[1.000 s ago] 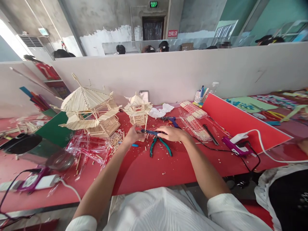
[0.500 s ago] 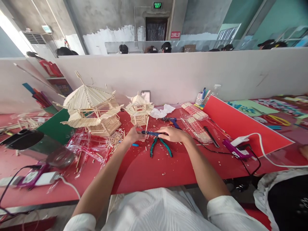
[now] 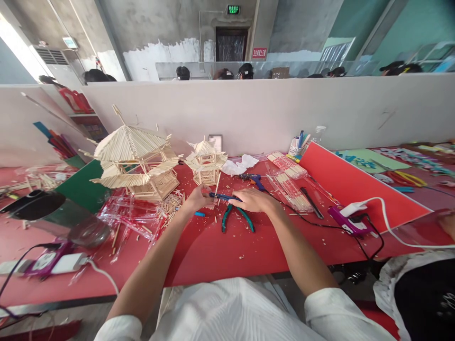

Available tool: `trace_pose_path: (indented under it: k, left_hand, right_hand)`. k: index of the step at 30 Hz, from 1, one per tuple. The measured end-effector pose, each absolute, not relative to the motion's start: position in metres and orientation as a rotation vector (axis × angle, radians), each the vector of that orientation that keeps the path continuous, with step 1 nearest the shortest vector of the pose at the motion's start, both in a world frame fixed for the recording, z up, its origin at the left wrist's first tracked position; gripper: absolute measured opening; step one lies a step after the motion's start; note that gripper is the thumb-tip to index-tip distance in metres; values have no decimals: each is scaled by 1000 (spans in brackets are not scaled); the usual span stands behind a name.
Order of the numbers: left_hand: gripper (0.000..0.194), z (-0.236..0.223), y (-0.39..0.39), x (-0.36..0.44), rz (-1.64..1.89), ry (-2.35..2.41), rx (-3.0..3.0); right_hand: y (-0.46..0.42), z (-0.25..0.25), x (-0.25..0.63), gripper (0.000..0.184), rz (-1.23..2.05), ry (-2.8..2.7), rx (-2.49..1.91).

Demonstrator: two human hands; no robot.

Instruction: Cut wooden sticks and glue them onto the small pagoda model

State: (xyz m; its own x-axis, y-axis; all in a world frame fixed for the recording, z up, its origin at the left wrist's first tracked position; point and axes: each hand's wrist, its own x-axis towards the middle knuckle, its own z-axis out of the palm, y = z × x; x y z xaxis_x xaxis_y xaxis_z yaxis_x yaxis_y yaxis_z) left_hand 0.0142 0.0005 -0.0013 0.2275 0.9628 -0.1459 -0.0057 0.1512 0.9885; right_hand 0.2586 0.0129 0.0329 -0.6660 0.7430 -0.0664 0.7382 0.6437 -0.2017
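My left hand [image 3: 197, 197] pinches a thin wooden stick [image 3: 216, 184] that stands nearly upright in front of the small stick pavilion [image 3: 205, 162]. My right hand [image 3: 253, 199] is closed on a dark blue hand tool [image 3: 222, 195] whose tip points left at the stick. Teal-handled pliers [image 3: 236, 214] lie on the red table [image 3: 227, 246] just below both hands. A larger stick pavilion [image 3: 137, 161] stands to the left.
Clear wrappers and loose sticks [image 3: 133, 215] litter the left. Packs of sticks [image 3: 288, 182], a purple glue gun [image 3: 350, 220] with white cable, a blue glue gun [image 3: 253, 179], a pen cup [image 3: 295, 144] and a white partition [image 3: 270, 113] surround the spot. Another person [image 3: 419, 289] sits at right.
The view has shifted slightly. Both hands stay at the same spot on the stick and the blue tool; my right hand has slid a little left.
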Motion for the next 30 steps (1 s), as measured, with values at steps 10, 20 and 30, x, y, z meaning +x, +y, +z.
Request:
trace_pose_path:
  k: [10, 20, 30]
  left_hand:
    - [20, 13, -10, 2, 634, 1087, 1487]
    - [21, -14, -3, 7, 481, 1233, 1508]
    - [17, -9, -1, -2, 501, 1195, 1585]
  right_hand:
    - [20, 35, 276, 50, 379, -2782, -1213]
    - [25, 29, 276, 51, 428, -2776, -1160]
    - [24, 32, 276, 53, 437, -2783, -1172]
